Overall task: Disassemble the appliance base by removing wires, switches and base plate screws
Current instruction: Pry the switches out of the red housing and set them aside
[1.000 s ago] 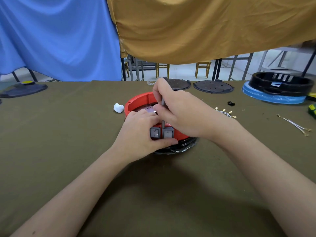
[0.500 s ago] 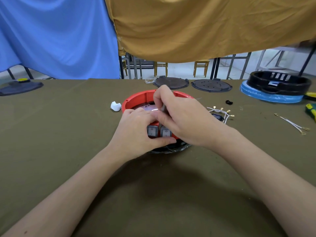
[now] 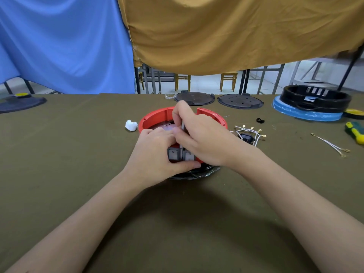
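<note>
Directly under right hand [image 3: 204, 138]: switches [image 3: 180, 154]

Two hands: left hand [image 3: 157, 154], right hand [image 3: 204, 140]. One red base [image 3: 155, 120]. Two grey switches, left switch [image 3: 173, 154] and right switch [image 3: 188, 156], side by side on its near wall. One thin metal tool [image 3: 182, 128]. Two dark round plates at the far edge: plate one [image 3: 194, 98], plate two [image 3: 240, 101]. One black ring [image 3: 315, 99] on one blue disc [image 3: 307, 114]. One white lump [image 3: 131, 125]. One wire bundle [image 3: 250, 133], one loose wire pair [image 3: 331, 144]. One green-yellow screwdriver [image 3: 355, 132]. One dark lid [image 3: 21, 103] far left. Two cloths: blue cloth [image 3: 63, 42], tan cloth [image 3: 236, 32].
</note>
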A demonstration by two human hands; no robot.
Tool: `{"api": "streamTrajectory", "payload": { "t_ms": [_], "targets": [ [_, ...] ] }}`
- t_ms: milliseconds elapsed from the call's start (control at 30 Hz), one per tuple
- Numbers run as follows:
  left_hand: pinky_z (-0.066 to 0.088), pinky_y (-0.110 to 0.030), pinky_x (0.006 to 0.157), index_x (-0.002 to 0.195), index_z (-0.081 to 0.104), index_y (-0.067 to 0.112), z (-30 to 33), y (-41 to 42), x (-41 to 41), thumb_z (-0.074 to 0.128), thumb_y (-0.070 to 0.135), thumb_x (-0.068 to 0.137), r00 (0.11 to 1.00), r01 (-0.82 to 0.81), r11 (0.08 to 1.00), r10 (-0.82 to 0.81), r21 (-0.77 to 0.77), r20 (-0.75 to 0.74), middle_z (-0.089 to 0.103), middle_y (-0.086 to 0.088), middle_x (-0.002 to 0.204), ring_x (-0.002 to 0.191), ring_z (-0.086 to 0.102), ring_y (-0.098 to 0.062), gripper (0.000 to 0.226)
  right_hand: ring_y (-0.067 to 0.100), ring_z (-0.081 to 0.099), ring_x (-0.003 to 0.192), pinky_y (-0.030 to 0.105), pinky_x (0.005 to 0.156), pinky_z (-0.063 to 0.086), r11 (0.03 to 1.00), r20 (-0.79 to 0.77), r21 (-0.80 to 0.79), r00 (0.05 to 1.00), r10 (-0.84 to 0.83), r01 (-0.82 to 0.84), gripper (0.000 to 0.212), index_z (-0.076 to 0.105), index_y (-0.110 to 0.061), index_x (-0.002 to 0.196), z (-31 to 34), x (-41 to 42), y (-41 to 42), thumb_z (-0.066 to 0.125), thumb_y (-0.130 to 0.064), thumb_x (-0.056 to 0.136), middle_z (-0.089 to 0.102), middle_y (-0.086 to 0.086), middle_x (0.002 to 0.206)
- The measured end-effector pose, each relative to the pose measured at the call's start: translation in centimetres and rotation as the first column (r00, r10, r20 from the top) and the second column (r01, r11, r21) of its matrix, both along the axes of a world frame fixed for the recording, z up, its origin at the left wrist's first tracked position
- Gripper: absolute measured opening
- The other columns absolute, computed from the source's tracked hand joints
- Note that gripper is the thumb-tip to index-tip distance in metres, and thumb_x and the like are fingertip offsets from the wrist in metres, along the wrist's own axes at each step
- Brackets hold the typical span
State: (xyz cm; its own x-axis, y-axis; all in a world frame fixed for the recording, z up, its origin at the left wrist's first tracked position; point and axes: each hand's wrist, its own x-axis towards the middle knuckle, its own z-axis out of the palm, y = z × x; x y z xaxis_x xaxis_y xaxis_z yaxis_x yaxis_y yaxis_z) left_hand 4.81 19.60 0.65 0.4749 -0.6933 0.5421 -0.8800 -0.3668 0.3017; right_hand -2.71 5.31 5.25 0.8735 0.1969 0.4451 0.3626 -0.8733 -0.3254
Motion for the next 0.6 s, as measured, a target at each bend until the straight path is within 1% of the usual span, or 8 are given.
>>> {"api": "streamTrajectory", "payload": {
  "t_ms": [67,133,200,300,467,600],
  "targets": [
    [0.040,-0.044,0.094,0.105,0.071,0.030,0.1,0.0,0.1,0.050,0.081,0.068,1.000,-0.021,0.999,0.020,0.038,0.013,0.070,0.017,0.100,0.095,0.057,-0.008,0.067,0.013,0.045,0.049,0.030,0.050,0.036,0.999,0.107,0.038,0.994,-0.010,0.006,0.012,0.034,-0.020,0.098,0.0,-0.5,-0.4,0.044,-0.015,0.104,0.048,-0.007,0.059],
    [0.039,-0.044,0.095,0.102,0.071,0.028,0.1,0.0,0.1,0.047,0.084,0.067,0.999,-0.036,0.998,0.035,0.053,0.010,0.070,0.015,0.097,0.094,0.058,-0.009,0.071,0.013,0.047,0.050,0.029,0.050,0.035,0.998,0.147,0.054,0.989,-0.020,0.012,0.015,0.033,-0.022,0.098,0.2,-0.9,-0.7,0.046,-0.017,0.104,0.052,-0.005,0.060],
    [0.039,-0.044,0.096,0.103,0.071,0.026,0.1,0.0,0.0,0.046,0.083,0.067,0.999,-0.036,0.998,0.036,0.053,0.005,0.070,0.014,0.098,0.096,0.058,-0.009,0.072,0.012,0.047,0.051,0.023,0.049,0.032,0.999,0.133,0.030,0.991,-0.018,0.014,0.015,0.033,-0.023,0.098,0.3,-1.0,-0.8,0.046,-0.019,0.104,0.048,-0.009,0.057],
    [0.039,-0.042,0.096,0.104,0.070,0.026,0.2,0.1,0.0,0.045,0.083,0.069,0.999,-0.035,0.997,0.034,0.073,0.010,0.070,0.014,0.101,0.098,0.058,-0.009,0.071,0.010,0.045,0.049,0.023,0.050,0.035,1.000,0.118,-0.015,0.993,-0.017,0.019,0.015,0.033,-0.023,0.098,0.5,-1.1,-0.7,0.046,-0.019,0.105,0.042,-0.012,0.056],
    [0.041,-0.042,0.094,0.103,0.072,0.029,0.4,0.3,0.3,0.044,0.083,0.071,1.000,-0.019,0.995,0.018,0.101,0.008,0.071,0.015,0.099,0.096,0.059,-0.009,0.069,0.010,0.044,0.048,0.024,0.050,0.036,0.998,0.085,-0.062,0.996,-0.010,0.015,0.016,0.031,-0.024,0.099,0.9,-1.0,-0.4,0.045,-0.018,0.105,0.044,-0.011,0.057],
    [0.040,-0.041,0.093,0.101,0.072,0.027,0.3,0.2,0.1,0.042,0.085,0.069,0.999,-0.043,0.994,0.041,0.104,0.018,0.070,0.014,0.096,0.094,0.059,-0.009,0.072,0.012,0.049,0.052,0.024,0.050,0.036,0.999,0.062,-0.031,0.998,-0.009,0.011,0.014,0.032,-0.023,0.100,1.0,-1.0,-0.4,0.045,-0.019,0.105,0.052,-0.007,0.064]
  ]
}}
